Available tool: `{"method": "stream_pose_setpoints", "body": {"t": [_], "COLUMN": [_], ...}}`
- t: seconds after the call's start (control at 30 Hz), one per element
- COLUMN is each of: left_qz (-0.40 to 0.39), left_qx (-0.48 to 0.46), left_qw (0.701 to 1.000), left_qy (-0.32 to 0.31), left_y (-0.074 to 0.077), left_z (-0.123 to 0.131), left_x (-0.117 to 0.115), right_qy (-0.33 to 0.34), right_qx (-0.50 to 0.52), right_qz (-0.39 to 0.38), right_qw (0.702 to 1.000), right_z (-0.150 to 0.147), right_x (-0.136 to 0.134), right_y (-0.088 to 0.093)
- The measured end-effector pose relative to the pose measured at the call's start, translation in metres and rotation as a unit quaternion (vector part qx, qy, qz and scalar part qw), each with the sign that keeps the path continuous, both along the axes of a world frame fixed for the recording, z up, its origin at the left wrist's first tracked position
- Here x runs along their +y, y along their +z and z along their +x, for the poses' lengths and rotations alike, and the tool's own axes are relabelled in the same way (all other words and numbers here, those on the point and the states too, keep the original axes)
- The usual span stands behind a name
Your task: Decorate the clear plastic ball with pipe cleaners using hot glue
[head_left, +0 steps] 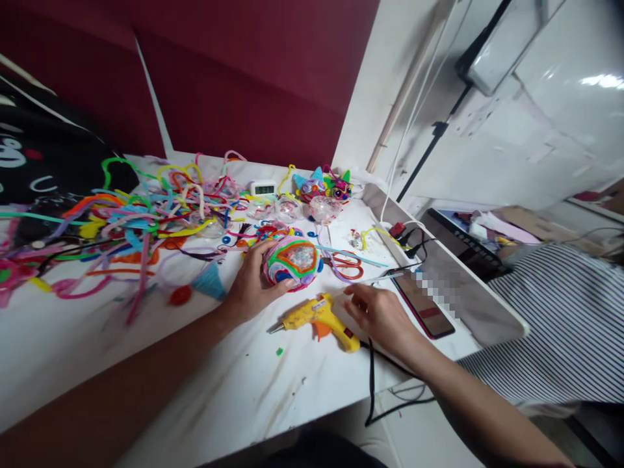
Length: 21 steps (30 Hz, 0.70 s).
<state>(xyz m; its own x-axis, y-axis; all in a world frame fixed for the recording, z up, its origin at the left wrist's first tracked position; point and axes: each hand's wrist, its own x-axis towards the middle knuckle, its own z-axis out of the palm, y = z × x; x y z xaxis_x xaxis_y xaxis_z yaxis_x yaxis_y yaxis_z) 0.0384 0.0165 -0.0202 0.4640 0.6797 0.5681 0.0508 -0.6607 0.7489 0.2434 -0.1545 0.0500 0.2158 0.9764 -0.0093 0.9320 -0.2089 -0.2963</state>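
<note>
My left hand (253, 283) is wrapped around the side of a ball-shaped craft piece (298, 257) covered in coiled, multicoloured pipe cleaners, with a clear, glittery patch on top. Just in front of it a yellow hot glue gun (305, 314) lies on its side on the white table (234, 383), nozzle pointing left and orange trigger toward me. My right hand (383, 315) hovers beside the gun's rear end, fingers loosely bent and apart; I see nothing held in it. Orange-handled scissors (347, 264) lie right of the ball, partly under a lilac pipe cleaner.
Tangled pipe cleaners (146, 214) cover the table's left side. Clear plastic shells (324, 209), finished craft heads (338, 187) and a small digital timer (263, 188) stand at the back. A phone (426, 305) and a power strip (400, 237) are on the right; the gun's black cord (371, 383) hangs over the edge.
</note>
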Motion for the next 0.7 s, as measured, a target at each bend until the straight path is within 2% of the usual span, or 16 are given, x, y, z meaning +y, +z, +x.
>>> {"method": "stream_pose_setpoints", "body": {"t": [0.13,0.23,0.33,0.53,0.7], "left_qz": [0.008,0.023,0.043,0.094,0.093], "left_qx": [-0.001,0.001,0.006,-0.002,0.0], "left_qw": [1.0,1.0,0.999,0.995,0.996], "left_qy": [0.0,0.004,0.008,0.01,0.012], "left_y": [0.0,0.003,0.006,0.009,0.007], "left_z": [0.0,-0.001,-0.002,-0.003,-0.003], "left_x": [-0.001,-0.003,-0.005,-0.006,-0.006], "right_qy": [0.0,-0.019,-0.037,-0.04,-0.049], "right_qx": [-0.055,-0.085,-0.102,-0.111,-0.122], "right_qz": [0.008,-0.017,-0.053,-0.066,-0.026], "right_qw": [0.998,0.996,0.993,0.991,0.991], "right_z": [0.017,0.023,0.027,0.035,0.05], "right_x": [0.044,0.075,0.094,0.101,0.086], "right_y": [0.005,0.0,-0.009,-0.019,-0.013]}}
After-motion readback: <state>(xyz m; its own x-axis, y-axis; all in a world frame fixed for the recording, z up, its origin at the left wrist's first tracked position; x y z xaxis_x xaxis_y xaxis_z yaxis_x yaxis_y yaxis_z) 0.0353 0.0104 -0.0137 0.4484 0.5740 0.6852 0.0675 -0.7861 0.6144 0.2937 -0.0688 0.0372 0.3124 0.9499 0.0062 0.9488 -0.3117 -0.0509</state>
